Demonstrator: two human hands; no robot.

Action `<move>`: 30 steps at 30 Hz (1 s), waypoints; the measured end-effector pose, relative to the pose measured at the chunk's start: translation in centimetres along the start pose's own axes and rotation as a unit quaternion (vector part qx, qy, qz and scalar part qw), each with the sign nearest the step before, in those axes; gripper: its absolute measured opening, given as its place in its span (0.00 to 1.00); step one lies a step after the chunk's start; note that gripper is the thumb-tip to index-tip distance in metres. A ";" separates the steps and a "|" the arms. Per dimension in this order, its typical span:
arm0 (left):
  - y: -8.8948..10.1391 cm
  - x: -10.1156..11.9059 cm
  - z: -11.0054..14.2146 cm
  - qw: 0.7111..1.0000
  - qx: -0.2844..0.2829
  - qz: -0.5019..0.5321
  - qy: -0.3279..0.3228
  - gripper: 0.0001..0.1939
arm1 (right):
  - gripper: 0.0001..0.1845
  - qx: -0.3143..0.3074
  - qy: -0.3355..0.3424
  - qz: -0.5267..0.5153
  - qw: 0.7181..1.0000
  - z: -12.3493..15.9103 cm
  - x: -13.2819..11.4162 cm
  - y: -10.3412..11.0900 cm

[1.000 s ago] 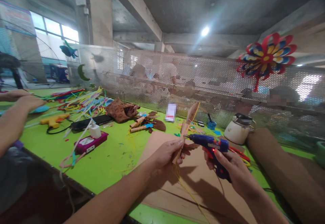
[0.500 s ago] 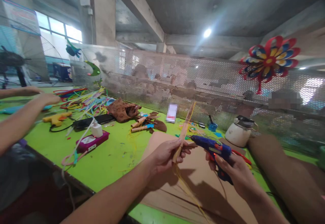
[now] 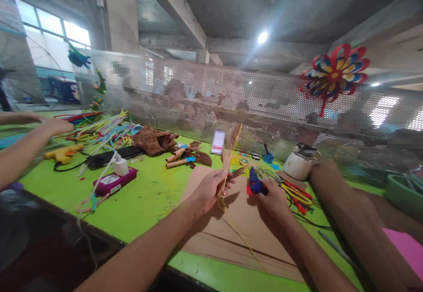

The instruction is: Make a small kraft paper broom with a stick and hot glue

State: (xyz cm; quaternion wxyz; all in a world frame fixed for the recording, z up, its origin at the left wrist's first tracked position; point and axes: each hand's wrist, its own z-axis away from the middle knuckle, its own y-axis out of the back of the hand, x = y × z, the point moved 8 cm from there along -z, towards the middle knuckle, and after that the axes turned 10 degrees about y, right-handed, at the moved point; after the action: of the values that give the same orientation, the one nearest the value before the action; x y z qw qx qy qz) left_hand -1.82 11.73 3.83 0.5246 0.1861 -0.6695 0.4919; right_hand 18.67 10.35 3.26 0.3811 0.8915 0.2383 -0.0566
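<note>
My left hand point(image 3: 209, 190) is closed around the lower end of a folded brown paper strip point(image 3: 227, 159), which stands almost upright. Yellow string point(image 3: 243, 239) trails below it onto the cardboard, and a yellow strand runs along the strip's upper edge. A brown leaf-like piece point(image 3: 239, 171) pokes out beside the fingers. To the right, my right hand point(image 3: 275, 197) grips a blue hot glue gun point(image 3: 254, 181), its front turned away from me and apart from the strip. Under both hands lies a sheet of brown cardboard point(image 3: 211, 232).
Scissors with yellow and red handles point(image 3: 299, 195) and a white kettle point(image 3: 297, 164) are at right. Brown leaves and paper rolls point(image 3: 190, 155) lie mid-table. At left are a purple power strip point(image 3: 115, 181), a yellow glue gun point(image 3: 64, 154) and another person's arm point(image 3: 29, 146).
My right hand has drawn the glue gun back from the strip and turned its nozzle forward. The strip in my left hand has swivelled edge-on. The view has shifted to the right.
</note>
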 end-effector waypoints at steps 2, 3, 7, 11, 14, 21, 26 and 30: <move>0.1 0.2 0.0 1.000 0.004 -0.001 -0.011 0.14 | 0.18 -0.032 0.031 -0.007 0.999 0.1 -0.6 -1.1; 0.1 0.2 0.1 1.000 0.005 -0.003 -0.015 0.14 | 0.19 -0.034 0.039 -0.015 0.999 0.1 -1.0 -1.1; -0.5 0.4 0.4 1.000 0.003 -0.016 -0.026 0.14 | 0.11 0.037 -0.021 -0.104 0.994 -0.2 -2.7 0.8; -1.8 -0.2 0.9 0.999 -0.026 -0.018 -0.012 0.15 | 0.16 -0.017 -0.159 -0.403 0.901 0.0 -5.1 -0.6; -2.7 -0.7 1.2 0.998 -0.066 -0.013 0.009 0.16 | 0.18 -0.070 -0.185 -0.561 0.804 0.2 -7.6 -1.2; -4.8 -1.5 1.9 0.986 -0.156 0.013 0.052 0.15 | 0.10 -0.067 -0.210 -0.663 0.715 0.7 -8.0 -0.6; -4.9 -1.4 1.8 0.986 -0.156 -0.007 0.052 0.17 | 0.10 -0.017 -0.227 -0.640 0.734 0.7 -6.5 0.1; -3.6 -1.8 0.9 0.992 -0.103 -0.059 0.034 0.18 | 0.11 0.047 -0.198 -0.595 0.778 0.2 -5.3 2.1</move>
State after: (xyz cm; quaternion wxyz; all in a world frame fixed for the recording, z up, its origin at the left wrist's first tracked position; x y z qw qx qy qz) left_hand 1.11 8.87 3.91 0.5910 0.1537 -0.6863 0.3950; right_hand 14.97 6.90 5.99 0.2677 0.5583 0.6375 -0.4584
